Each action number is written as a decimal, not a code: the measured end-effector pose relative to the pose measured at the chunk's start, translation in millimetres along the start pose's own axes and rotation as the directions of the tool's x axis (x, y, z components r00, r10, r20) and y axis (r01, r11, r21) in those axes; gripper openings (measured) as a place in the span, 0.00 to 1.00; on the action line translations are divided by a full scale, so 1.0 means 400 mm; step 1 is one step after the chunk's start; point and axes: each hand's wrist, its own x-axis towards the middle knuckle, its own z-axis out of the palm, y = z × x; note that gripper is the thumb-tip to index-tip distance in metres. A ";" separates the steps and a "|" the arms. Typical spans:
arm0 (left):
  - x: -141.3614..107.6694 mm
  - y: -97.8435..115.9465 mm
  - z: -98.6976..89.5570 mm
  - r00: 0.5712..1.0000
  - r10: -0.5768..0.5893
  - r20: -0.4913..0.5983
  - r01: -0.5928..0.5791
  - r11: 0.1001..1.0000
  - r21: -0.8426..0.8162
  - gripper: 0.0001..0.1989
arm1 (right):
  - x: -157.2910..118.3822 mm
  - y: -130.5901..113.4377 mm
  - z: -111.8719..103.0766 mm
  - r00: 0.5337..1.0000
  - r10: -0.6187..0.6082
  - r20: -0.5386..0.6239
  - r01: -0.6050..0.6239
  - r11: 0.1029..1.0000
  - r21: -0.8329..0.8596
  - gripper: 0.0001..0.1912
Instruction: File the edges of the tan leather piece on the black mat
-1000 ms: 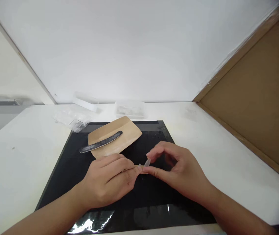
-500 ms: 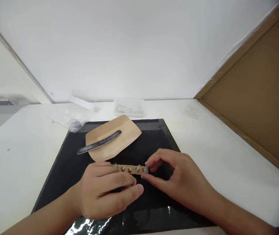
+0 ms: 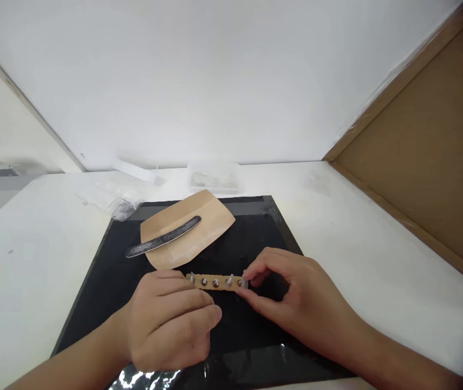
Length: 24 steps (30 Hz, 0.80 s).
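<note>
A narrow tan strip [image 3: 222,282] with several dark round spots and small greyish pointed pieces lies across the black mat [image 3: 255,233]. My right hand [image 3: 292,287] pinches a small translucent piece [image 3: 245,283] at the strip's right end between thumb and forefinger. At the strip's left end is my left hand [image 3: 174,319], back upward, its fingers curled and pressed together. What it holds, if anything, is hidden beneath the fingers.
Behind the hands, a dark curved file [image 3: 164,236] rests on a tan paper piece [image 3: 210,227]. Farther back are a clear plastic box [image 3: 214,179] and crumpled clear packaging [image 3: 121,206]. A brown-framed panel [image 3: 418,141] stands at the right.
My left hand has drawn back slightly left and curled tighter, uncovering more of the strip. My right hand stays at the strip's right end.
</note>
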 end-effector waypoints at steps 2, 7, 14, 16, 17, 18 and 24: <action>0.000 0.001 0.003 1.000 0.005 -0.009 -0.005 1.000 -0.001 0.12 | 0.002 0.003 0.001 1.000 0.002 0.003 -0.002 1.000 0.004 0.04; 0.001 0.002 0.002 1.000 -0.009 0.000 0.009 1.000 0.010 0.11 | 0.008 0.009 0.003 1.000 -0.012 0.012 0.012 1.000 -0.005 0.05; 0.004 0.001 -0.001 1.000 -0.016 0.013 0.016 1.000 0.020 0.10 | 0.004 0.018 0.000 0.998 -0.044 0.048 0.045 0.999 -0.016 0.04; 0.004 0.000 -0.001 1.000 -0.016 0.015 0.016 1.000 0.025 0.10 | 0.002 0.023 0.001 0.997 -0.056 0.052 0.056 0.998 -0.008 0.04; 0.004 0.000 -0.001 1.000 -0.014 0.012 0.014 0.999 0.029 0.10 | 0.000 0.025 0.002 0.997 -0.063 0.054 0.063 0.998 -0.003 0.04; 0.003 0.000 -0.001 1.000 -0.012 0.005 0.012 0.999 0.034 0.10 | -0.001 0.027 0.003 0.996 -0.070 0.055 0.070 0.998 0.003 0.04; -0.003 -0.004 -0.003 1.000 0.007 0.010 -0.008 0.999 0.032 0.09 | -0.003 0.034 0.008 0.994 -0.092 0.056 0.093 0.995 -0.023 0.06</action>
